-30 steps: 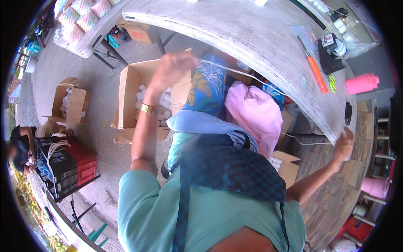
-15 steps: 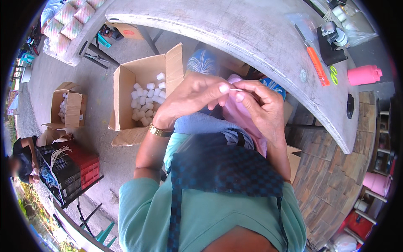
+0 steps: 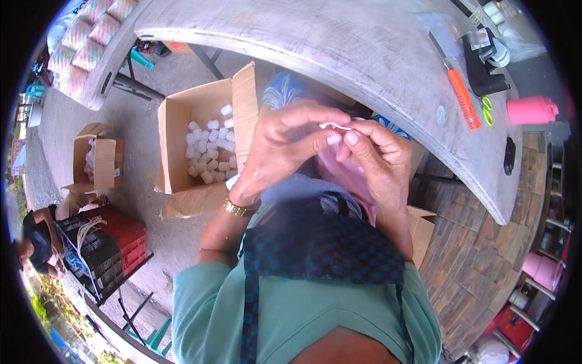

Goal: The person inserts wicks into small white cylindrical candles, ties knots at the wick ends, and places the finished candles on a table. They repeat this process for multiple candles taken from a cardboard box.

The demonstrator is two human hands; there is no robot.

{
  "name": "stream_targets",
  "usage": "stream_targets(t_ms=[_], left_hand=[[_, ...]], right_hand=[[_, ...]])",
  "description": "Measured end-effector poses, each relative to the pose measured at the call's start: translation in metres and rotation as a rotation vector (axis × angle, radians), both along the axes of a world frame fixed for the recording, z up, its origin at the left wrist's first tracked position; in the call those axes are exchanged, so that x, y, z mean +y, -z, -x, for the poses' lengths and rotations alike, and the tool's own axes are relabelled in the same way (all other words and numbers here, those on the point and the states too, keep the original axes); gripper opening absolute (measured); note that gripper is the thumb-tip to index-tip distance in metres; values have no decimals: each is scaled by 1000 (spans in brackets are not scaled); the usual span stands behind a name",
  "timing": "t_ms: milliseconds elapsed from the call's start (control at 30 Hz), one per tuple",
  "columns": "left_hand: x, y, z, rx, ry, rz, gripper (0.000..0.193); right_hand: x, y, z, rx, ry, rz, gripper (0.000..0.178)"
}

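Above my lap, my left hand (image 3: pixel 285 142) and my right hand (image 3: pixel 382 148) meet with their fingertips close together. Between them runs a short, thin white strand (image 3: pixel 335 126), slightly curved, like string or cord. The thumb and fingers of my right hand pinch one end of it. My left hand is closed about the other end, its index finger reaching over the top. Pink cloth (image 3: pixel 339 173) and a blue-grey cloth (image 3: pixel 297 188) lie below the hands, over my lap.
An open cardboard box (image 3: pixel 176 133) with several short white cylinders (image 3: pixel 209 148) stands to the left; a smaller box (image 3: pixel 109 161) is beyond. Ahead, a grey table (image 3: pixel 315 30) bears an orange-handled knife (image 3: pixel 464 97), green-handled scissors (image 3: pixel 487 111) and a pink tumbler (image 3: pixel 532 111). Another person sits far left.
My left hand has shifted slightly down, and its fingers have parted a little. More of the white strand shows between the hands, and it now looks curved. The whole view has shifted slightly.
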State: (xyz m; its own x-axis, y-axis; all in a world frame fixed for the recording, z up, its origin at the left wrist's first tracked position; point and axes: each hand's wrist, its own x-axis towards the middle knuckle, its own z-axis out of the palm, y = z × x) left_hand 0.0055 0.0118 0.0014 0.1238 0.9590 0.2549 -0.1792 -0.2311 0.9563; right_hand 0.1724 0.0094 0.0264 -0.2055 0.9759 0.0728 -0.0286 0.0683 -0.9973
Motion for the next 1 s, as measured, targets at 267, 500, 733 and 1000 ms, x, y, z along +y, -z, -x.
stream_targets(t_ms=[267, 500, 733, 1000], left_hand=[[16, 5, -23, 53, 1, -35, 8], [37, -2, -36, 640, -396, -304, 6], [60, 11, -42, 987, -587, -631, 15], [68, 14, -49, 995, -557, -627, 16]], right_hand=[[8, 5, -16, -174, -142, 21, 12], [52, -22, -95, -1014, 629, -711, 15], [114, -13, -165, -1516, 603, -620, 29], [102, -28, -134, -1351, 636, -620, 40]])
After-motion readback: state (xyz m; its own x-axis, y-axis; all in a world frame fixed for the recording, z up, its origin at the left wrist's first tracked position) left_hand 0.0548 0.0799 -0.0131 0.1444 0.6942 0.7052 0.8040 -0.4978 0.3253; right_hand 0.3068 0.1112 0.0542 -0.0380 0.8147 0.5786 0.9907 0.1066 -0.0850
